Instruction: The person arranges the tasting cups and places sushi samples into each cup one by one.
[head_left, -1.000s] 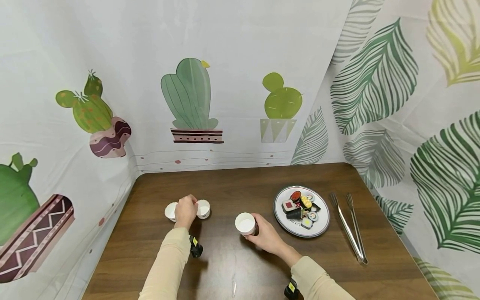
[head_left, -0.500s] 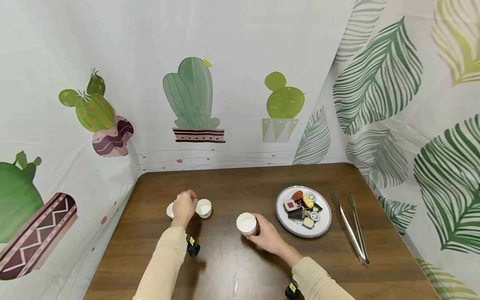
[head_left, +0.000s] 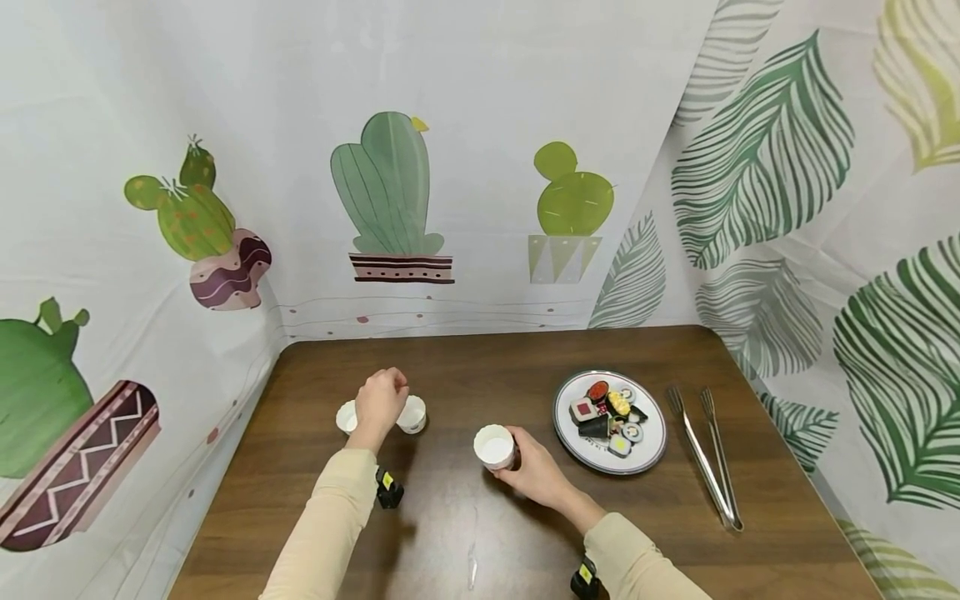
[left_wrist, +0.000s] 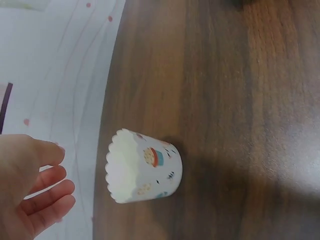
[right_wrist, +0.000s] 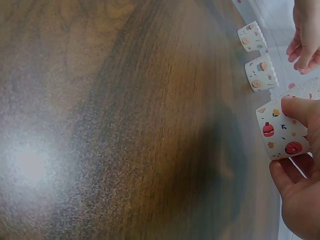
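Observation:
My right hand point(head_left: 538, 477) holds a white paper baking cup point(head_left: 493, 448) around its side; the right wrist view shows its red cupcake and flower prints, thumb on one side and fingers under the other. Two more baking cups stand upright at the left of the table. Over and between them hovers my left hand point(head_left: 380, 404), fingers loosely bent with nothing in them. It partly hides the left cup point(head_left: 347, 417); the right cup point(head_left: 412, 415) sits just beside it. In the left wrist view, a gap separates the fingers point(left_wrist: 52, 192) from a baking cup point(left_wrist: 150, 167).
A round plate point(head_left: 651, 442) with several sushi pieces point(head_left: 592, 426) stands to the right of the held cup. Farther right lie metal tongs point(head_left: 708, 467), spread apart. A printed cloth wall point(head_left: 480, 250) borders the brown table point(head_left: 480, 367) at the back and sides.
My left hand has risen away from the rim of the right-hand standing cup. The right hand has kept its hold on its cup in nearly the same place. The head view has shifted slightly.

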